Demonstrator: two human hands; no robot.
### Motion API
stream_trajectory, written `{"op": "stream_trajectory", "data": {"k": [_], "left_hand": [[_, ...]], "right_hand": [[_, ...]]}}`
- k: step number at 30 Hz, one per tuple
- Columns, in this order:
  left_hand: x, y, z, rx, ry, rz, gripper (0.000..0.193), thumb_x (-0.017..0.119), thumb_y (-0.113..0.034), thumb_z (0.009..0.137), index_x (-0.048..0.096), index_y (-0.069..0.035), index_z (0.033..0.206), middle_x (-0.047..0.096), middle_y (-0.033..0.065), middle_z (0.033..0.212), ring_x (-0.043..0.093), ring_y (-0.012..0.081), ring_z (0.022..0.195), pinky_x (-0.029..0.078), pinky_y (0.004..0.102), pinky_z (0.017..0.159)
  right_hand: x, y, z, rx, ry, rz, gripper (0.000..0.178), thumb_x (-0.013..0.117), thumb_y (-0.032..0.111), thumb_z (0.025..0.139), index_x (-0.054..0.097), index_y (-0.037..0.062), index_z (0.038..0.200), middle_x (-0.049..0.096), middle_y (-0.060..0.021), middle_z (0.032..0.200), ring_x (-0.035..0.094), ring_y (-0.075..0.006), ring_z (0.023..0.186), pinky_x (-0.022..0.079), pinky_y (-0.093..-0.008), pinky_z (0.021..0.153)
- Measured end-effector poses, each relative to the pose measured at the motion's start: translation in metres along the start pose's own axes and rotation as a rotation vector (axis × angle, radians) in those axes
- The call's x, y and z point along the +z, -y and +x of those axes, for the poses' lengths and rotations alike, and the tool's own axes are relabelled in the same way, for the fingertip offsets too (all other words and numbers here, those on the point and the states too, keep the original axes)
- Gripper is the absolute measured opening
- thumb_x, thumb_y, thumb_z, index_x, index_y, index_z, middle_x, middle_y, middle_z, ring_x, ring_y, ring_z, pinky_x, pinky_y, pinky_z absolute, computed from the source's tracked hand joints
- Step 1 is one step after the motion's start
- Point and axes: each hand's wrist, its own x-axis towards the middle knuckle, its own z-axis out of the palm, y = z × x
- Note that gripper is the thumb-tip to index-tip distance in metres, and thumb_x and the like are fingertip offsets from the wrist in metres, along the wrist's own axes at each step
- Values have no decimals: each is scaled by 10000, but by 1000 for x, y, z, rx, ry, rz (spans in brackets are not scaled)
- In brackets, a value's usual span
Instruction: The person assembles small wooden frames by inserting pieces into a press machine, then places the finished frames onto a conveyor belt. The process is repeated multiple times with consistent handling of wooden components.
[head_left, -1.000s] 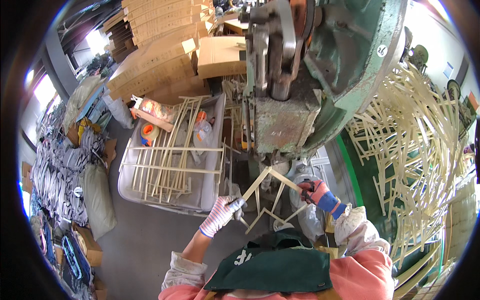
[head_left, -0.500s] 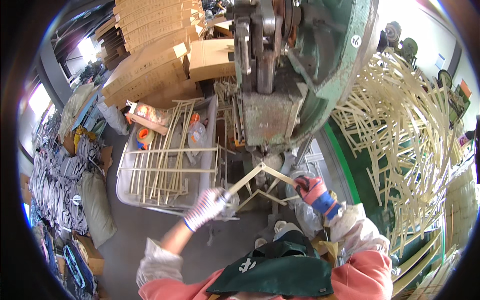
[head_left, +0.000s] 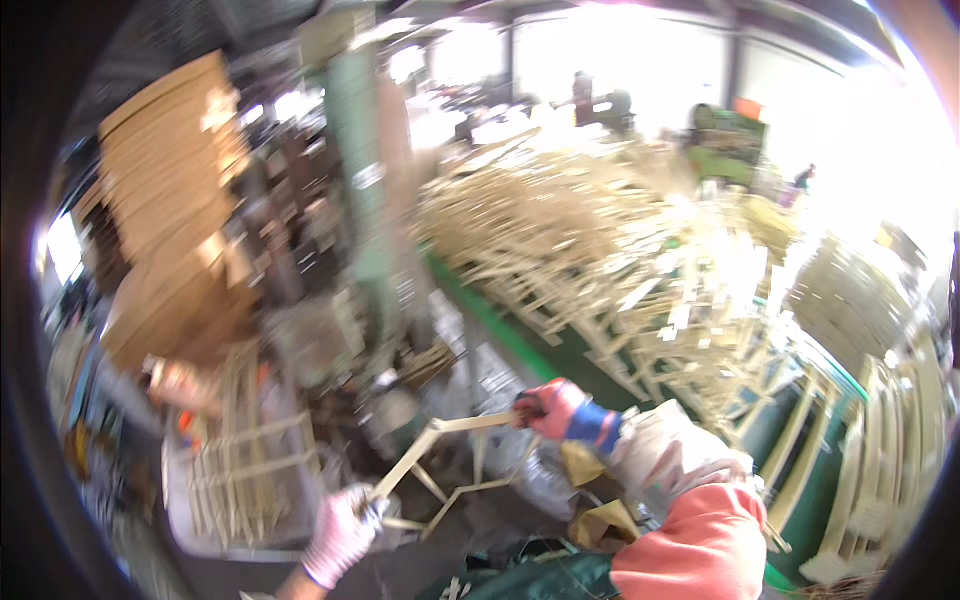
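Both my gloved hands hold one jointed frame of pale cream strips point(head_left: 408, 460), bent to a peak in the middle, with a second bent strip hanging below. My left hand point(head_left: 340, 535), in a white and pinkish glove, is closed round its lower left end. The other end sits in the grip of my right hand point(head_left: 548, 408), in a red and dark glove with a blue cuff. Motion smears the picture, so the joints' details do not show. Beyond the frame stands a green machine point(head_left: 358, 200), also blurred.
A white plastic bin point(head_left: 178, 515) with pale strips and orange items stands at the left. Cardboard boxes point(head_left: 165, 190) are stacked behind it. A large heap of pale strips point(head_left: 560, 230) spreads ahead and right, over green. Longer slats point(head_left: 868, 480) stand at the lower right.
My view has swung to the right, so machine, bin and boxes now lie further left and the heap fills the middle. My hands still hold the frame, now away from the machine's front.
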Motion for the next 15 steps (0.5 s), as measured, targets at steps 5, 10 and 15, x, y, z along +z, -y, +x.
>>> {"op": "stream_trajectory", "data": {"k": [5,10,15], "left_hand": [[145,-44,14,715,24,-147,364,621,-267,795,557,-9,1045,573,109,863,548,226,830,451,359,738],[214,-78,75,1035,-106,328,925,716,-550,604,383,24,1249,422,227,1251,396,407,1155,264,504,1022],[290,-143,102,1097,302,-68,697,573,-437,633,472,-46,1201,515,172,1187,468,361,1121,296,463,1021]], "right_hand": [[-43,-30,-70,307,-401,531,216,689,194,794,679,-1,885,632,19,678,521,-31,647,435,-235,557],[-115,-42,-185,255,-381,780,273,671,275,822,679,2,822,575,29,614,455,-23,542,346,-206,465],[-157,-56,-268,174,-607,839,290,623,254,863,603,29,681,495,50,573,433,-18,510,322,-181,449]]}}
